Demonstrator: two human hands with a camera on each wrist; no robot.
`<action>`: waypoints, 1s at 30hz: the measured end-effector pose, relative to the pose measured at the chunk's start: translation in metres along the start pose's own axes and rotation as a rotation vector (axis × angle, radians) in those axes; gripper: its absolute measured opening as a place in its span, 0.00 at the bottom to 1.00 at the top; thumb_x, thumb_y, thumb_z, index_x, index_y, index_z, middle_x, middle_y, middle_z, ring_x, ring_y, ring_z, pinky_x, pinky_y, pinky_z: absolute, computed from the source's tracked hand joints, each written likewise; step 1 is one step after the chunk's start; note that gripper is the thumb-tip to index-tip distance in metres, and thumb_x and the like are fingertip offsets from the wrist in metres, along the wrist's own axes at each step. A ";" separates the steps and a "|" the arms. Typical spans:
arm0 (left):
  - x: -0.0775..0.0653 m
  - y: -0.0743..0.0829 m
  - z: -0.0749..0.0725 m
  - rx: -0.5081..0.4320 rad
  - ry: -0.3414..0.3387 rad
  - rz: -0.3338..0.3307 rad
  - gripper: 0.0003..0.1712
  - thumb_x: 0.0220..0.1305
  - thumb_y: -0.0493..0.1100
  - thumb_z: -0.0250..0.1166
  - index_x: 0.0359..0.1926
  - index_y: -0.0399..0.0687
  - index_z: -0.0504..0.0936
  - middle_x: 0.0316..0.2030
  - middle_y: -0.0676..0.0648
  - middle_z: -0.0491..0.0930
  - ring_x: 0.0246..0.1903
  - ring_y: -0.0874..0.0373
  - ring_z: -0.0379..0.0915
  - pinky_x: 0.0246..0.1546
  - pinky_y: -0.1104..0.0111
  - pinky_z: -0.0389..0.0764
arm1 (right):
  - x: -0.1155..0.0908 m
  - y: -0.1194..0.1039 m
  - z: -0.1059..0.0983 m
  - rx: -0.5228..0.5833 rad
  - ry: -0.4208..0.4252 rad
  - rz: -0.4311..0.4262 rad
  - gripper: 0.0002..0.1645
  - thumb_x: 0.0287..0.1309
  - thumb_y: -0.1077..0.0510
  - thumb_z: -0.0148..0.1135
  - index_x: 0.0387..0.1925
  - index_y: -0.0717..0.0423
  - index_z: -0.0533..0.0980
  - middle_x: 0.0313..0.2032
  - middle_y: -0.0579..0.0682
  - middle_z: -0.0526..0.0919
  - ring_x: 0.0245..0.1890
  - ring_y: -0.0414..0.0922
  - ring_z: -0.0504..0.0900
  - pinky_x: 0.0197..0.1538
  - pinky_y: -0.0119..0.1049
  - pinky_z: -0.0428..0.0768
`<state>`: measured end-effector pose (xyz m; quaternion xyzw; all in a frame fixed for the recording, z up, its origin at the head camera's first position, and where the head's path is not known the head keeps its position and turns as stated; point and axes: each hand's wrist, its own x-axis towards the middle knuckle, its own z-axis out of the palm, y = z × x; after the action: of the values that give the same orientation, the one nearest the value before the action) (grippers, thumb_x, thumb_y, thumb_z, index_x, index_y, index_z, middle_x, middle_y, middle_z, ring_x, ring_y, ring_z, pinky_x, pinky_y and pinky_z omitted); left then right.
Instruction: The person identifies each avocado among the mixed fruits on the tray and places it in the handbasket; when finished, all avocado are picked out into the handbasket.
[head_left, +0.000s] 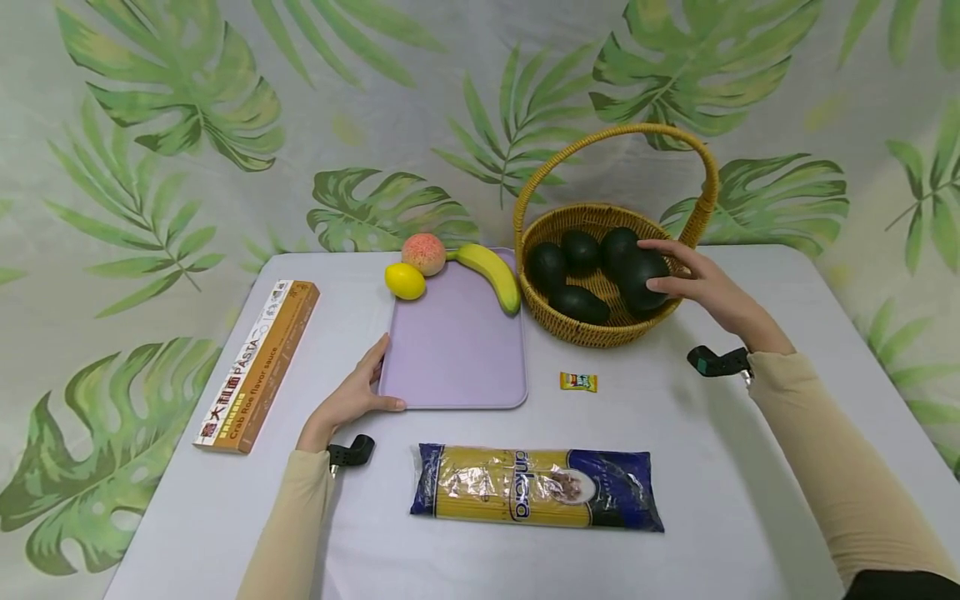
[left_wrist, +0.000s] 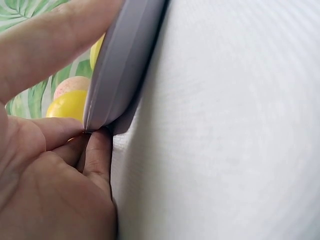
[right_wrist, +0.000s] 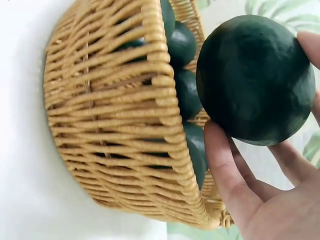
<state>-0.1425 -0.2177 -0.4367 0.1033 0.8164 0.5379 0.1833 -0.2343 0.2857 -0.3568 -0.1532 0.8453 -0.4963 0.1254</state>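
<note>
My right hand (head_left: 705, 287) holds a dark green avocado (right_wrist: 255, 80) between thumb and fingers. In the right wrist view this avocado is up past the rim of the wicker basket (right_wrist: 110, 100), whose other avocados (head_left: 579, 252) lie inside. My left hand (head_left: 352, 392) grips the near-left corner of the pale purple tray (head_left: 457, 358), thumb on the front edge and fingers along the left side. In the left wrist view its fingertips (left_wrist: 99, 150) are right at the tray's rim. A banana (head_left: 491, 275), a peach (head_left: 424, 253) and a lemon (head_left: 405, 282) sit around the tray's far end.
The basket's tall handle (head_left: 615, 133) arches over it beside the right hand. A small wrapped candy (head_left: 578, 382) lies before the basket. Nearer is a bag of spaghetti (head_left: 536, 487); a pasta box (head_left: 258, 367) lies at the left. A patterned cloth (head_left: 360, 125) hangs behind the table.
</note>
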 end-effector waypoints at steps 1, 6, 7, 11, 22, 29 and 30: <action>0.000 0.000 0.000 -0.002 0.001 0.000 0.64 0.49 0.31 0.73 0.73 0.33 0.34 0.72 0.32 0.29 0.69 0.33 0.34 0.68 0.49 0.46 | 0.001 0.000 -0.001 0.001 0.001 0.002 0.34 0.68 0.55 0.54 0.72 0.46 0.56 0.72 0.48 0.51 0.66 0.54 0.57 0.52 0.46 0.70; -0.001 0.001 -0.001 -0.010 0.004 -0.001 0.64 0.49 0.31 0.73 0.73 0.34 0.34 0.73 0.33 0.29 0.70 0.34 0.34 0.68 0.50 0.46 | 0.007 0.001 -0.003 -0.006 0.015 0.025 0.35 0.67 0.53 0.56 0.72 0.45 0.58 0.72 0.49 0.51 0.66 0.53 0.56 0.54 0.46 0.68; -0.001 0.001 -0.001 -0.009 0.005 0.002 0.65 0.49 0.32 0.73 0.73 0.34 0.33 0.73 0.33 0.29 0.70 0.34 0.34 0.68 0.49 0.46 | 0.009 0.000 -0.003 -0.011 0.017 0.031 0.35 0.66 0.53 0.56 0.72 0.44 0.58 0.72 0.49 0.51 0.65 0.54 0.58 0.54 0.47 0.68; 0.000 -0.001 -0.001 -0.011 0.003 0.007 0.65 0.49 0.31 0.73 0.73 0.34 0.33 0.72 0.33 0.28 0.69 0.32 0.34 0.68 0.48 0.46 | 0.019 0.001 -0.001 -0.028 0.013 0.044 0.36 0.64 0.52 0.59 0.71 0.45 0.60 0.71 0.50 0.52 0.63 0.54 0.62 0.57 0.51 0.68; 0.004 -0.007 -0.001 0.010 0.011 -0.006 0.65 0.48 0.31 0.74 0.74 0.35 0.34 0.73 0.34 0.29 0.70 0.35 0.35 0.69 0.50 0.46 | 0.046 -0.003 0.007 -0.156 -0.076 0.036 0.35 0.61 0.55 0.63 0.68 0.51 0.64 0.69 0.56 0.57 0.61 0.57 0.64 0.60 0.60 0.63; 0.000 0.004 0.001 0.019 0.001 -0.018 0.63 0.50 0.30 0.72 0.73 0.32 0.34 0.72 0.32 0.29 0.70 0.34 0.35 0.68 0.50 0.46 | 0.057 -0.006 0.016 -0.345 -0.111 -0.025 0.33 0.58 0.60 0.63 0.66 0.58 0.66 0.66 0.65 0.60 0.64 0.62 0.58 0.61 0.63 0.59; 0.000 0.003 0.001 0.020 -0.001 -0.019 0.63 0.50 0.30 0.72 0.73 0.32 0.34 0.72 0.32 0.29 0.70 0.34 0.35 0.68 0.50 0.46 | 0.058 -0.005 0.017 -0.366 -0.121 -0.029 0.33 0.58 0.61 0.63 0.65 0.59 0.67 0.65 0.66 0.60 0.63 0.63 0.58 0.61 0.63 0.59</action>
<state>-0.1425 -0.2157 -0.4339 0.0975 0.8225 0.5280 0.1878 -0.2809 0.2472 -0.3637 -0.2150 0.9101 -0.3260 0.1388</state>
